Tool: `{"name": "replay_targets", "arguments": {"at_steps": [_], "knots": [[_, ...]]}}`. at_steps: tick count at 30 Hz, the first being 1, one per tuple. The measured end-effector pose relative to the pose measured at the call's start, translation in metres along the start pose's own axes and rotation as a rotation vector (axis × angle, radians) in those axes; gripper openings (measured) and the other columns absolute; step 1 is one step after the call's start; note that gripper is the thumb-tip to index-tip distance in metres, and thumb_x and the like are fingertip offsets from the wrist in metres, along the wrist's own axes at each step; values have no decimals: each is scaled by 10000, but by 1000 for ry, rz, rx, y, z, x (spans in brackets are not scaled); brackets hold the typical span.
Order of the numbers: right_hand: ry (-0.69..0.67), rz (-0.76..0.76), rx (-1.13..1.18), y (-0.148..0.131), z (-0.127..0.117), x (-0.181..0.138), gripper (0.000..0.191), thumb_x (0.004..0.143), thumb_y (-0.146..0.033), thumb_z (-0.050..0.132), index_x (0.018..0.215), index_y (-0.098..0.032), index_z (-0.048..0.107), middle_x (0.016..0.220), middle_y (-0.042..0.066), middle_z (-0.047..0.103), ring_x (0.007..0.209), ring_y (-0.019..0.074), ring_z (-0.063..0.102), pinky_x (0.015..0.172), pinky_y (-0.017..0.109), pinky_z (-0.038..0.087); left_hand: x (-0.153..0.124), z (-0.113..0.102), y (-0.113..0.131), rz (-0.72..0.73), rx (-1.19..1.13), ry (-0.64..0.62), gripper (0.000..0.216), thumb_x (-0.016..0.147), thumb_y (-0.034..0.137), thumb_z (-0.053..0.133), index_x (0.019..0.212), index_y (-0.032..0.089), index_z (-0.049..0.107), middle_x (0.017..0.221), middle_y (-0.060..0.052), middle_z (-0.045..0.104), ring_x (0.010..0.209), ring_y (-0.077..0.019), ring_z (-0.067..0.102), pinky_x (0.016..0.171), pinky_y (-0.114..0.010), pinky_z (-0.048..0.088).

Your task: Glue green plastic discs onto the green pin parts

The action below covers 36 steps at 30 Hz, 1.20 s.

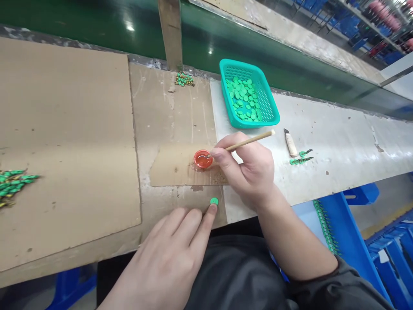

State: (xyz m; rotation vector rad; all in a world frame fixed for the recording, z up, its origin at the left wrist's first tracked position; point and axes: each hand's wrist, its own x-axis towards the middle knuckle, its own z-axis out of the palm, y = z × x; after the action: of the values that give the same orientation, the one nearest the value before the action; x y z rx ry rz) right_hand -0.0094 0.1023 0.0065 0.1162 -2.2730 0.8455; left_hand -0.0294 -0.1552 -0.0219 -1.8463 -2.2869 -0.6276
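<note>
My right hand [248, 172] pinches a thin bamboo-handled brush [248, 142], whose tip dips into a small round dish of orange-red liquid [203, 159]. The dish stands on a scrap of cardboard [180, 172] just beyond my fingers. My left hand [167, 245] lies flat on the bench with its fingers extended, and the tip of its index finger touches a small green disc [214, 201]. A teal plastic basket [269, 101] heaped with similar green discs [241, 97] stands beyond my right hand.
A cream-handled utility knife [291, 144] and short green strips [301, 157] lie on the white bench top [342, 137]. Green-and-gold clusters [184, 79] [11, 185] lie on cardboard sheets [71, 142]. A wooden post [171, 30] stands behind. Blue racks [346, 237] stand below right.
</note>
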Motion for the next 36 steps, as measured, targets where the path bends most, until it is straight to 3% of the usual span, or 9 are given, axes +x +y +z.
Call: {"name": "replay_targets", "arguments": {"at_steps": [6,11,14,19,23,29,36], "knots": [[-83,-4,-111,-1,1,-3,383,1334,-416,593,1000,-272,714,987,-9,804,890,158,775,893,349,675,0,0,0,-2,6,-18,732,947,-141,432,1641,19,597,1070,-69,587,961,-272,570,806,-427,492],[-93,-24,-155,-2,1,-1,391,1337,-418,588,989,-272,690,954,-7,785,882,167,774,860,355,649,0,-2,1,4,2,-23,681,991,-107,426,1639,15,595,1059,-70,583,928,-269,560,776,-422,487],[-49,-68,-101,-6,-3,-1,288,1324,-340,624,1055,-280,710,1002,-8,817,909,171,803,870,365,665,1,-3,2,-2,1,-8,648,1008,-101,429,1623,8,601,1036,-65,576,912,-261,560,753,-418,485],[136,-80,-9,-7,-16,-22,170,1302,-334,672,1152,-289,737,955,-3,795,841,186,778,797,391,662,2,0,2,7,-15,11,660,1009,-88,427,1644,-6,588,1032,-71,575,915,-265,565,743,-417,499],[52,44,-83,-2,-25,-43,186,1294,-328,667,1127,-280,732,960,8,803,861,197,808,778,390,670,0,4,4,-15,-16,27,652,1007,-81,423,1627,3,605,1029,-76,578,911,-270,561,757,-430,506],[-13,30,-189,-4,-29,-47,146,1275,-269,684,1139,-281,734,1028,20,859,921,192,836,840,375,692,-1,8,6,-30,-1,40,629,1033,-50,413,1625,33,610,1013,-79,586,921,-294,550,802,-463,497],[27,53,-194,-4,-34,-64,98,1263,-262,692,1188,-282,752,1008,24,835,885,215,802,833,422,677,-4,11,7,-40,-42,35,711,959,-57,481,1654,21,607,1033,-90,582,944,-316,553,804,-488,485]]}}
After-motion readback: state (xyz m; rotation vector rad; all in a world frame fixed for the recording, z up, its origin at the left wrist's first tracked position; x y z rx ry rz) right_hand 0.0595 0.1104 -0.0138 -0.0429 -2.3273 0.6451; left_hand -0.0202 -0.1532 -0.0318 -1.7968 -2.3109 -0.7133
